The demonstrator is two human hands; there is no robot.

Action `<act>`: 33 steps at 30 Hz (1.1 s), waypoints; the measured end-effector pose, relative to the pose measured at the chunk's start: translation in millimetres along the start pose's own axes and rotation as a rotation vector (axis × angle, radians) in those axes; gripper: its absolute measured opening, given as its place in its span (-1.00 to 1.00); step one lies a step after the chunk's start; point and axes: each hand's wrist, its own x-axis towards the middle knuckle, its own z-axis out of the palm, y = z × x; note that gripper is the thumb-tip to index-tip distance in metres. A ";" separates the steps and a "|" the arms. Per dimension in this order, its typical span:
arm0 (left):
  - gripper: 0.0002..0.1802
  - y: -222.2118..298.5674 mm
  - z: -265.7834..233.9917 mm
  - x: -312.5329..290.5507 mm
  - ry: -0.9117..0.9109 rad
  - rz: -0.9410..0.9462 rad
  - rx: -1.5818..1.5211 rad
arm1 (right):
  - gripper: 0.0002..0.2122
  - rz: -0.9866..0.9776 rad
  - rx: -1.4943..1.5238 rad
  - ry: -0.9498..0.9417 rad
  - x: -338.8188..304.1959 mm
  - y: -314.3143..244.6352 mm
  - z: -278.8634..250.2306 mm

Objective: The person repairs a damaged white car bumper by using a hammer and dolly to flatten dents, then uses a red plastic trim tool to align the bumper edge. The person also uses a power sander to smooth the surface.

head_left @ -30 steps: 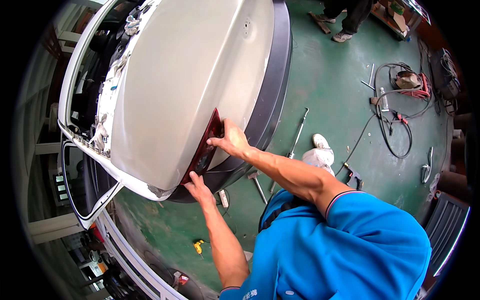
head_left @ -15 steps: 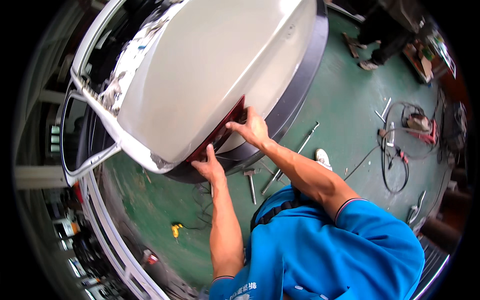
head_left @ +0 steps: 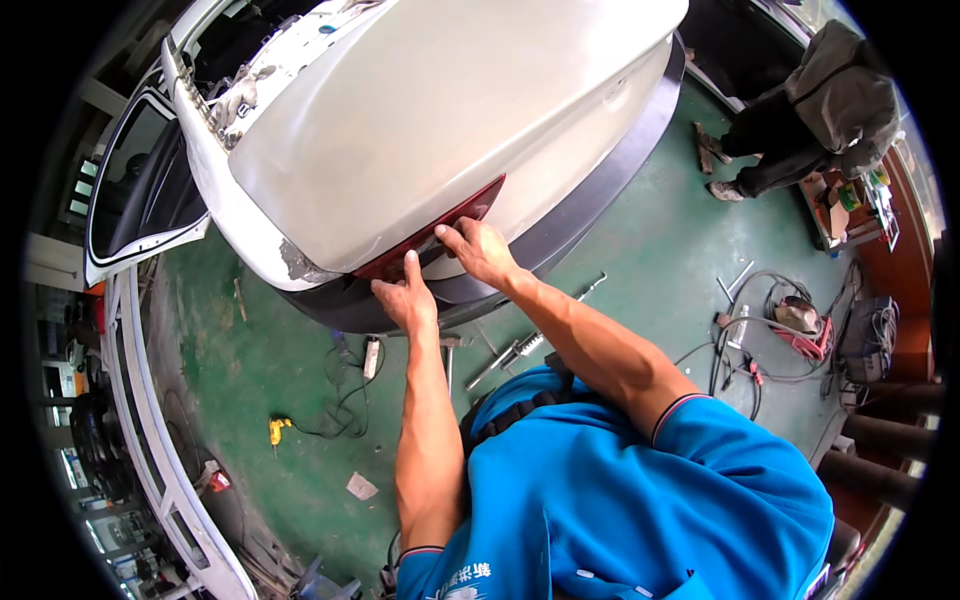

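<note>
Green floor below; red lamp (head_left: 432,232) runs 8 to 2 o'clock, left hand (head_left: 407,297) flat at its lower end, right hand (head_left: 480,250) pinching mid-strip.

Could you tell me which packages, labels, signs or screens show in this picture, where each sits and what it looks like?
Small packages or containers: far right on a cluttered workbench beside a crouching person; green, yellow and orange, too small to tell shapes.
White printed marking: bottom edge, on the blue shirt.
Paper scrap: pale, flat, on the green floor.
No signs or screens show.
</note>
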 end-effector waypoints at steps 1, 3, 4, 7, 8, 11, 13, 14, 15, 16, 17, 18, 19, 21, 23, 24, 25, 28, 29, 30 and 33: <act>-0.09 1.4 1.3 -1.3 -0.004 0.010 -0.003 | -0.49 0.010 -0.059 0.037 0.2 0.5 2.4; -0.08 3.9 5.0 -3.2 -0.013 0.030 -0.009 | -0.47 0.029 -0.177 0.110 0.9 1.7 6.3; -0.09 -0.3 2.2 -0.9 0.014 0.052 0.030 | -0.47 0.026 -0.168 0.123 -2.1 -1.4 9.8; -0.13 -3.4 -4.6 0.6 0.099 0.099 0.114 | -0.45 0.028 -0.129 0.115 -1.7 -5.5 11.2; -0.15 -0.3 -5.3 -3.8 0.062 0.046 0.098 | -0.45 0.033 -0.113 0.099 0.2 -2.8 8.5; -0.36 -0.1 -6.1 -10.4 -0.014 0.013 -0.006 | -0.46 0.032 -0.091 0.089 -0.2 2.8 8.4; -0.52 6.5 0.0 -5.2 -0.067 0.133 -0.096 | -0.46 -0.003 -0.111 0.128 1.4 4.7 11.2; -0.54 10.7 0.4 2.2 -0.094 0.165 -0.139 | -0.47 -0.018 -0.078 0.111 2.2 1.4 10.6; -0.56 11.7 -0.6 6.8 -0.042 0.161 -0.124 | -0.47 -0.003 -0.071 0.084 -0.5 -1.4 11.6; -0.58 7.5 -2.1 11.1 -0.056 0.149 -0.126 | -0.47 0.006 -0.067 0.067 1.0 -4.9 9.5; -0.58 5.4 -2.1 14.1 -0.075 0.152 -0.127 | -0.46 -0.013 -0.023 0.075 2.3 1.2 11.2; -0.58 3.4 -2.3 17.1 -0.092 0.155 -0.127 | -0.46 -0.038 -0.019 0.068 7.3 5.9 11.8; -0.58 4.7 -1.7 14.6 -0.076 0.160 -0.143 | -0.47 -0.045 -0.027 0.056 8.0 11.5 10.7; -0.61 8.7 -7.4 14.1 -0.107 0.119 -0.087 | -0.52 -0.105 -0.027 0.022 6.3 14.0 8.3; -0.54 4.0 -3.9 15.9 -0.038 0.184 -0.095 | -0.58 -0.171 -0.127 -0.037 0.7 15.5 3.9; -0.52 -0.7 -5.0 16.1 -0.038 0.142 -0.088 | -0.59 -0.227 -0.238 -0.067 -0.9 14.0 5.0; -0.52 3.7 -2.8 14.5 -0.057 0.112 -0.082 | -0.62 -0.210 -0.376 -0.084 -1.5 13.0 1.3; -0.51 8.9 -8.1 14.4 -0.118 0.043 -0.039 | -0.62 -0.267 -0.541 -0.119 10.3 6.6 5.1; -0.51 8.9 -10.2 14.8 -0.124 0.032 -0.039 | -0.59 -0.304 -0.608 -0.119 13.5 -0.2 5.5; -0.51 8.6 -12.1 14.8 -0.133 0.022 -0.038 | -0.59 -0.291 -0.624 -0.132 13.4 -3.9 6.8; -0.50 10.8 -14.5 14.3 -0.143 0.017 -0.027 | -0.55 -0.261 -0.642 -0.134 16.2 4.0 6.5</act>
